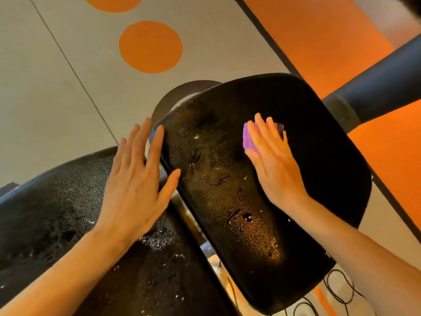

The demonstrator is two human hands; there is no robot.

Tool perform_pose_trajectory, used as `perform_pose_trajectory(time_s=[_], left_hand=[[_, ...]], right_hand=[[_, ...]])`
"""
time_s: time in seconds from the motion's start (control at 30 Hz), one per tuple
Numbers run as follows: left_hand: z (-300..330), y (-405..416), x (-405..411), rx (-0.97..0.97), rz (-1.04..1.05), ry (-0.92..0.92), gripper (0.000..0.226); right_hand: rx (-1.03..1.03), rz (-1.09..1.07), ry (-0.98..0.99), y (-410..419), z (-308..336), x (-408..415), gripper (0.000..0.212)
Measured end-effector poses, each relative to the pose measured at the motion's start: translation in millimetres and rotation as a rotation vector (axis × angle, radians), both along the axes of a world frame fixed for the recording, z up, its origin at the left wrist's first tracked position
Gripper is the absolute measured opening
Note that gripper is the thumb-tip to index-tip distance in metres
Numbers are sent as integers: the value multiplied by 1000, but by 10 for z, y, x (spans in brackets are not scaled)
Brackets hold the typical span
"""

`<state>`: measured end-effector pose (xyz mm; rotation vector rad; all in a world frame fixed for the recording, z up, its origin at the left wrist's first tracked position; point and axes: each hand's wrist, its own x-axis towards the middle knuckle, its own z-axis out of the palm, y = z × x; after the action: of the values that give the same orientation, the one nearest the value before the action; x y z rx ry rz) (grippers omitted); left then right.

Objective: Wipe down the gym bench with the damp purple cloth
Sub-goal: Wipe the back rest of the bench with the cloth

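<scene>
Black pad: the near pad [68, 224] of the bench is seen low and left, wet and spotted with white bits.
Left hand: the left hand [136, 179] is laid flat and open across the gap, its fingers on the edge of the far pad [284, 213]. Nothing is held.
Right hand: the right hand [271, 156] is spread flat, and the cloth [249, 141] is pressed under its fingers.
Cloth: only a purple edge is seen, up on the far pad, past the wet patch.
Long way: the far pad runs from low right up to the left, away from the person.
Next wipe: a pull back along the pad, over the wet patch, is likely needed. The right hand is placed for it.
Floor: grey floor [57, 87] with orange dots [150, 46] is seen beyond.
</scene>
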<state>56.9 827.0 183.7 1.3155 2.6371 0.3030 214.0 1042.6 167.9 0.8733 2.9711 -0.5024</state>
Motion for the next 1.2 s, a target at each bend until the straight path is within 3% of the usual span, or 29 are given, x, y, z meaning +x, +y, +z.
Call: perform_pose_trajectory(time_s=[0.13, 0.2, 0.3, 0.37, 0.4, 0.47, 0.53, 0.57, 0.67, 0.73, 0.8, 0.87, 0.93, 1.0, 1.1, 1.13, 1.2], left_hand=[[-43, -212, -88, -81, -16, 50, 71], [-66, -214, -82, -84, -18, 66, 70], [-62, -210, -72, -72, -13, 64, 68], [-48, -224, -75, -89, -17, 81, 68], [-43, -220, -76, -92, -18, 82, 68], [-47, -215, -79, -99, -20, 83, 68], [-57, -215, -84, -106, -19, 82, 68], [-59, -215, -83, -102, -16, 76, 68], [-69, -210, -88, -82, -15, 74, 68], [-63, -216, -80, -72, -8, 67, 67], [-63, -216, -76, -67, -5, 69, 67], [-67, -213, -86, -66, -12, 76, 67], [-70, -214, -83, -63, -10, 79, 66], [-65, -215, -79, -73, -8, 83, 67], [-66, -214, -81, -60, -9, 88, 67], [-64, -216, -83, -55, -9, 87, 67], [-62, -216, -81, -51, -8, 87, 67]], right_hand=[[19, -289, 31, 544, -16, -804, 51], [32, -356, 56, 360, -62, -863, 51], [33, -21, 74, -156, -34, -493, 53], [18, 189, 19, -30, 6, -327, 54], [27, 155, -3, 163, 14, -351, 54], [16, -164, 8, 460, 26, -522, 53], [64, -375, 16, 243, 43, -773, 52], [130, -329, 32, -49, 22, -881, 53], [96, 158, 104, -817, 25, -961, 56], [98, 330, 83, -658, 44, -888, 56], [135, 182, 41, -193, 1, -791, 56], [29, -155, 60, 177, 12, -731, 52], [21, -329, 88, 31, 34, -831, 50], [120, -167, 106, -455, 17, -1035, 52], [102, 326, 172, -900, 38, -1183, 50], [116, 409, 150, -803, 51, -1162, 50], [105, 346, 104, -426, 39, -970, 53]])
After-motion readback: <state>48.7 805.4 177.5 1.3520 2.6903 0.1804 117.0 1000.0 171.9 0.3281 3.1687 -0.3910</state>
